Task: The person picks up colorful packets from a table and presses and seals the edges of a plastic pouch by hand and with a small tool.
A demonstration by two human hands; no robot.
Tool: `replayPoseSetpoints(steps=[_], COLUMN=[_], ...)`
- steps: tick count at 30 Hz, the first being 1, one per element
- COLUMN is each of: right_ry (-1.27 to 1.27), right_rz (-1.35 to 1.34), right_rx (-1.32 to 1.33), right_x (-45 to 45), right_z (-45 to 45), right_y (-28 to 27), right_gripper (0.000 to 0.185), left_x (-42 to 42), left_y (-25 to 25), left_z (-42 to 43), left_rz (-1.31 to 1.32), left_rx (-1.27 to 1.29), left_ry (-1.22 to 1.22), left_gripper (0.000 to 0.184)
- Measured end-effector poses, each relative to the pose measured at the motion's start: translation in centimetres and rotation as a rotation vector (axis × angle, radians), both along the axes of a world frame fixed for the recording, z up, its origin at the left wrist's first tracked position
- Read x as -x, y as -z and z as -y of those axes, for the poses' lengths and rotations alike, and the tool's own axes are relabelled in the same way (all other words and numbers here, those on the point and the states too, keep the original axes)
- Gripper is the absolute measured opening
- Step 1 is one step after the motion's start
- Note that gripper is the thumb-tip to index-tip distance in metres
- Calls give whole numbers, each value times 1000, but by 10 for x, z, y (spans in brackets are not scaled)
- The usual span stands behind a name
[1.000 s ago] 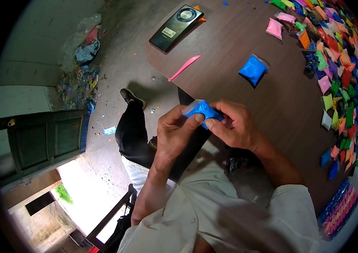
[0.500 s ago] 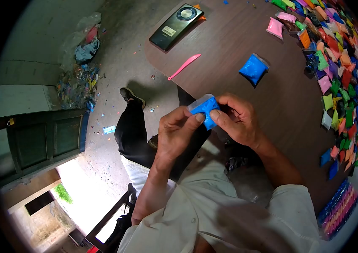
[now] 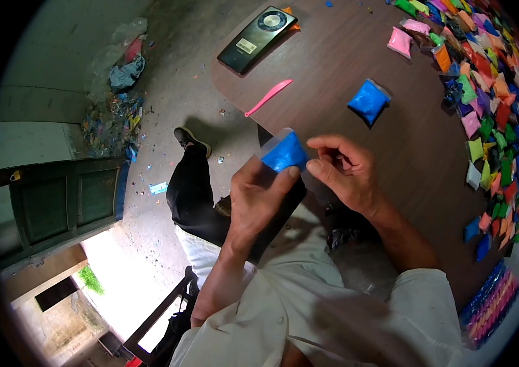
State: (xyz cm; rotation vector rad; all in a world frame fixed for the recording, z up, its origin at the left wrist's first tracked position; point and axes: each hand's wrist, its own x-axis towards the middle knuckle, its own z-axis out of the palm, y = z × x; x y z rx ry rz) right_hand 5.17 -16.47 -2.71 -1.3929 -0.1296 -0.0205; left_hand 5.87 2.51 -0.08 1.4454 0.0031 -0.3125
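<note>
A small clear packet of blue material (image 3: 285, 151) is pinched between the thumb and fingers of my left hand (image 3: 256, 194), above my lap near the table edge. Just right of the packet, my right hand (image 3: 346, 174) has its thumb and forefinger apart, with nothing visible between them; its other fingers are curled. A second blue packet (image 3: 369, 101) lies on the brown table beyond my right hand. Farther left on the table lies a pink plastic knife-like tool (image 3: 268, 98).
A dark phone-like device (image 3: 257, 40) lies at the table's far left corner. Many coloured packets (image 3: 498, 116) cover the table's right side, with a pink packet (image 3: 399, 42) nearer the middle. Litter (image 3: 113, 125) lies on the floor at left, beside a green door (image 3: 58, 205).
My right thumb and forefinger have let go of the packet and moved slightly right. The packet, still in my left hand, has turned and shows a broader blue face.
</note>
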Motion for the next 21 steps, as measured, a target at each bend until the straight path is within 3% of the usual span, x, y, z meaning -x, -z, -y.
replayPoseSetpoints(steps=[2,4,5,7,9,13,17,19,20,21], right_ry=[11,20,9,-4,-115,-103,-23,2,7,12], right_rz=[-30,-59,-23,15,40,-84,-140,-153,-145,-139], right_rx=[4,8,44,81,-31,-64,-49,-44,-25,-6], right_x=[1,0,0,0,1,3,2,1,1,1], right_z=[-1,-2,-3,-3,-1,-1,0,-1,-2,-2], right_y=[0,0,0,-3,-10,-3,-3,-3,-3,-4], right_gripper=[30,30,32,33,35,37,34,34,32,31], left_x=[-2,-3,-3,-3,0,1,0,-2,-3,-6], left_y=[0,4,8,16,15,13,25,26,24,14], left_z=[-5,-10,-11,-12,-12,-9,-11,-19,-20,-19], left_rz=[47,397,399,742,826,985,741,301,301,151], left_rx=[-90,-594,-594,-724,-782,-859,-729,-547,-547,-312], left_ry=[-68,-76,-79,-95,-88,-64,-132,-78,-78,-127], left_gripper=[28,27,27,34,37,42,40,37,37,37])
